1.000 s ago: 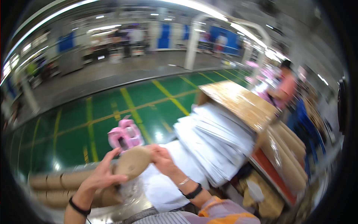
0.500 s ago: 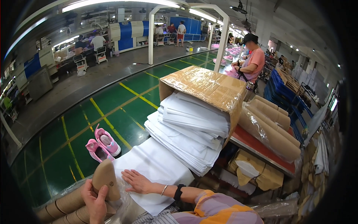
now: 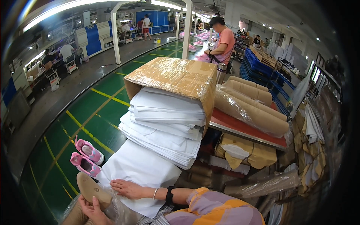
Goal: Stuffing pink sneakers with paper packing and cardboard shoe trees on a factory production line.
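Green factory floor (image 3: 101,112) with yellow lines spreading out beyond the work spot, blue machines (image 3: 93,37) and seated workers lining the far wall, a person in a pink shirt (image 3: 224,41) standing at the back. Closer in, a cardboard box (image 3: 176,77) wrapped in clear film lying on its side, spilling a stack of white sheets (image 3: 165,127) down toward the viewer. Just right of the box, rolls of brown paper (image 3: 251,108) in clear wrap resting on a red-topped counter (image 3: 243,129), with more brown bundles (image 3: 243,153) sitting underneath. Pair of pink shoes (image 3: 87,157) lying on the floor, just left of the lowest white sheet (image 3: 142,176). Left hand (image 3: 93,210) at the bottom edge, gripping a tan insole (image 3: 92,189) from below, thumb pressing on its face, fingers curling behind it; insole standing tilted, just left of the white sheet and near the pink shoes, with crinkled clear plastic (image 3: 120,210) beside it. Right hand (image 3: 125,188) lying flat and spread on the lowest white sheet, palm down, holding nothing, a thin bracelet and a dark band showing on the wrist, a striped orange and lilac sleeve (image 3: 217,206) following behind.
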{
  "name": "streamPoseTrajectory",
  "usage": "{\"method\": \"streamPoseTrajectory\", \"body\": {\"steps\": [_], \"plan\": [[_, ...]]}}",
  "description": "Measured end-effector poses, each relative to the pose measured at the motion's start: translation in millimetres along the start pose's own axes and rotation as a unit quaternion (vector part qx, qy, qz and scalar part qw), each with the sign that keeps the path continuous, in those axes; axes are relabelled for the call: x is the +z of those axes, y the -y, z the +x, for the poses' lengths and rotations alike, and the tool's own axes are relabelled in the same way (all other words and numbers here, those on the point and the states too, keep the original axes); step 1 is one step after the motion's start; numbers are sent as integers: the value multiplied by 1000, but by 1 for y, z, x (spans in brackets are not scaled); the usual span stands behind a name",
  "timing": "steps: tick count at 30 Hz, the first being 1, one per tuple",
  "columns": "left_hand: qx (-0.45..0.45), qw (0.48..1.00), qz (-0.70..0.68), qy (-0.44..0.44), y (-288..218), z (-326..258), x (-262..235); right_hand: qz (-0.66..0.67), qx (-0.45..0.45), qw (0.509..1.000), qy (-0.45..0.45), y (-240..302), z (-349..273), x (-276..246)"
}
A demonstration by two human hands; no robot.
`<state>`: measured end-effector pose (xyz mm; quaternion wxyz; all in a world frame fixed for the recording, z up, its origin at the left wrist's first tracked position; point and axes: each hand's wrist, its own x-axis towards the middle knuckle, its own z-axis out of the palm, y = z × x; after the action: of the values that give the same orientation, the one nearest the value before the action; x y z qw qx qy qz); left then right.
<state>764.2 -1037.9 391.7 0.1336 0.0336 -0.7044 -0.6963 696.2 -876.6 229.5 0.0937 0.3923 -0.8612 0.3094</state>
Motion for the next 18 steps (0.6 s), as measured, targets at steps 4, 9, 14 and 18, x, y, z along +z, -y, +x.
{"method": "streamPoseTrajectory", "body": {"steps": [4,9,14,18], "plan": [[-10,1000,-17,-16,-8,-5,12,5,10,1000,-3,3,-2,1],[78,996,25,-45,-12,-13,15,-3,9,1000,-25,7,0,-1],[40,996,85,-2,-5,-13,11,-10,8,993,-116,0,-1,3],[10,993,111,29,9,-11,7,-3,71,989,-132,10,-2,-22]]}}
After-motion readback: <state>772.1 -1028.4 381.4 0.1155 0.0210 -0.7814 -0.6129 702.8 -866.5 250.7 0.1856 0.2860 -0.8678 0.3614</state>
